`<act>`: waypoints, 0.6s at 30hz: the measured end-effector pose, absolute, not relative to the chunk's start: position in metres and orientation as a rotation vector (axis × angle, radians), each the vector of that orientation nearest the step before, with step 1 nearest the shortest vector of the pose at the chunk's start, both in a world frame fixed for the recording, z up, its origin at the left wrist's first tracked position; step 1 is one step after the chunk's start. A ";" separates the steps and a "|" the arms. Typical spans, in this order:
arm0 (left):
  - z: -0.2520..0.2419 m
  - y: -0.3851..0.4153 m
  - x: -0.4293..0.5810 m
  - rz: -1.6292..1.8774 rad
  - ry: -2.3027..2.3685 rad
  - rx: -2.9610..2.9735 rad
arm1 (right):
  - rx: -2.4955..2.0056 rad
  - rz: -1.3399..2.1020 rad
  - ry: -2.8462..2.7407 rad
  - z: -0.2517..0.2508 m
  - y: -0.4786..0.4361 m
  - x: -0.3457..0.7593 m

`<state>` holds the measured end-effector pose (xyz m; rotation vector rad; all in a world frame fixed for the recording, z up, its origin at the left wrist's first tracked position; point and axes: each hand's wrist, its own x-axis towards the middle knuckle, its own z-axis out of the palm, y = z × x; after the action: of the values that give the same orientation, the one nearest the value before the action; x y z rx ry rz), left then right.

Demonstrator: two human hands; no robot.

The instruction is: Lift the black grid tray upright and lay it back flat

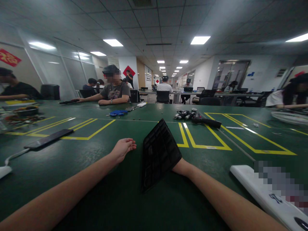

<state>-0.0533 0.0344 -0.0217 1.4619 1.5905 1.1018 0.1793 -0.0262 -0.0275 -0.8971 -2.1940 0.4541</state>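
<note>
A black tray with several compartments (158, 154) is tilted steeply on its edge over the green table (96, 173), its divided side facing left. My right hand (181, 167) holds it from the right and behind; the tray hides those fingers. Just left of the tray is my left hand (124, 149), a small gap away. Its fingers are stretched toward the tray, slightly bent, with nothing in them. No contents can be made out in the dark compartments.
Yellow tape outlines (207, 147) mark the table. A black phone-like device (49, 139) with a white cable lies left, blue gloves (117, 113) and bundled cables (185, 115) farther back. At right are a black cylindrical item (208, 122) and a white case (260, 186). A person (115, 88) sits opposite.
</note>
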 end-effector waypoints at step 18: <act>-0.009 0.002 -0.033 0.750 1.115 1.794 | -0.815 0.490 -2.181 -0.033 -0.021 0.175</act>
<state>-0.0327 0.0024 -0.0089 1.7939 1.1154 0.7500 0.1752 -0.0211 -0.0333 -0.8154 -2.1811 0.4902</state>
